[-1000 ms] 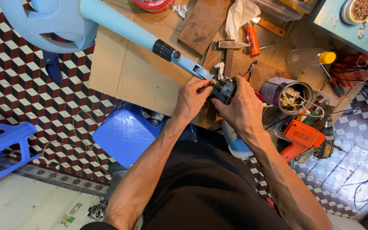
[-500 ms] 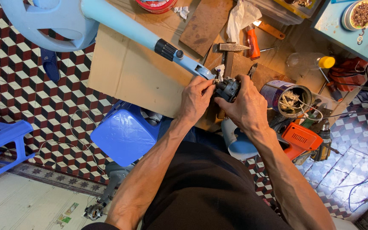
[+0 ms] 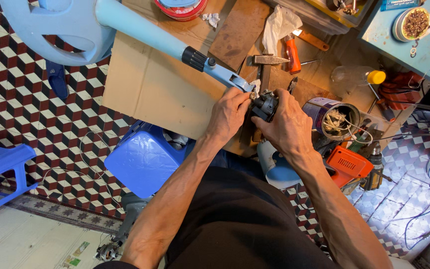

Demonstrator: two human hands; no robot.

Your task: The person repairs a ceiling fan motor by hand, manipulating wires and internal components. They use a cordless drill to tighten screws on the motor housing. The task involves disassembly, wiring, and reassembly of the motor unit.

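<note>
The light-blue fan stand pole (image 3: 150,35) lay diagonally across the cardboard sheet (image 3: 150,89), its black collar (image 3: 194,58) partway along. The left hand (image 3: 229,113) was closed, fingertips pinched on the pole's end joint (image 3: 235,82). Immediately right, the right hand (image 3: 287,124) was curled around a small black motor part (image 3: 266,104), gripping it against the joint. A hammer (image 3: 269,60) and purple can (image 3: 332,114) lay nearby.

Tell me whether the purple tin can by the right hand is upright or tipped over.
Upright. The purple tin can stands with its open mouth facing up at the camera, white wire and small parts showing inside, just beside the right hand.
</note>
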